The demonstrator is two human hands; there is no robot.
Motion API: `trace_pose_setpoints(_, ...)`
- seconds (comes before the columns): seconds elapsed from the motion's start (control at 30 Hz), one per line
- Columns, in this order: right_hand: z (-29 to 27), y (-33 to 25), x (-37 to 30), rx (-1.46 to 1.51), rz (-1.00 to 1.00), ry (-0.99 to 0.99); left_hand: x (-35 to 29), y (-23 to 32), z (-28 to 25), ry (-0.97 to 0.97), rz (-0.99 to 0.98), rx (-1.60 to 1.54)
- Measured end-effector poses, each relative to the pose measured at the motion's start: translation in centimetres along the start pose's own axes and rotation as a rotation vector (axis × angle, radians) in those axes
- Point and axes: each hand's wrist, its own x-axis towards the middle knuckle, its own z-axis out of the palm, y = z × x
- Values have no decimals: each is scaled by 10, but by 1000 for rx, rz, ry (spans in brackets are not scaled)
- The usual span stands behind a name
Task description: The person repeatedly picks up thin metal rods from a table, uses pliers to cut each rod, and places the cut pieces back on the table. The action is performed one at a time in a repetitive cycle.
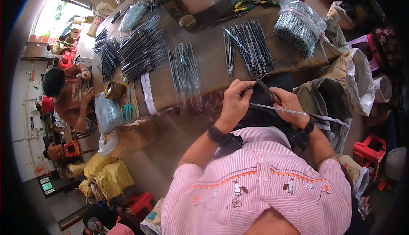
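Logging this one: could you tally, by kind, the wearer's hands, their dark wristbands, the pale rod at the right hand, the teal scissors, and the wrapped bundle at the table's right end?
Left hand and right hand: 2
Dark wristbands: 2
Pale rod: 1
Teal scissors: 1
Wrapped bundle: 1
Total: 7

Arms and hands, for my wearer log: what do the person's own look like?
Left hand and right hand are gloveless. Each wrist wears a dark band with a black, boxy unit. Sleeves are short, pink-and-white striped.
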Motion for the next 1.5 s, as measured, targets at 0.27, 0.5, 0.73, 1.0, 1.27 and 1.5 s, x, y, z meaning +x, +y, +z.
trace_pose_setpoints(0.27, 0, 1, 3, -105, 85, -8, -2, -6, 4, -19, -114, -4)
trace_pose_setpoints(0.5, 17, 1, 18, -88, 0, 86, 16, -29, -18, 79, -424, -340)
trace_pose_setpoints(0.73, 12, 9, 22, 258, 162, 84, 30, -91, -101, 420, -447, -430)
trace_pose_setpoints(1.0, 13, 14, 9, 417, 192, 77, 29, -99, -82, 449, -216, 417)
trace_pose_setpoints(1.27, 4, 8, 5, 788, 326, 66, 66, -70, -18, 242, -277, 674)
trace_pose_setpoints(1.5, -3, 22, -5, 890, 370, 145, 76, -98, -42, 87, -242, 158)
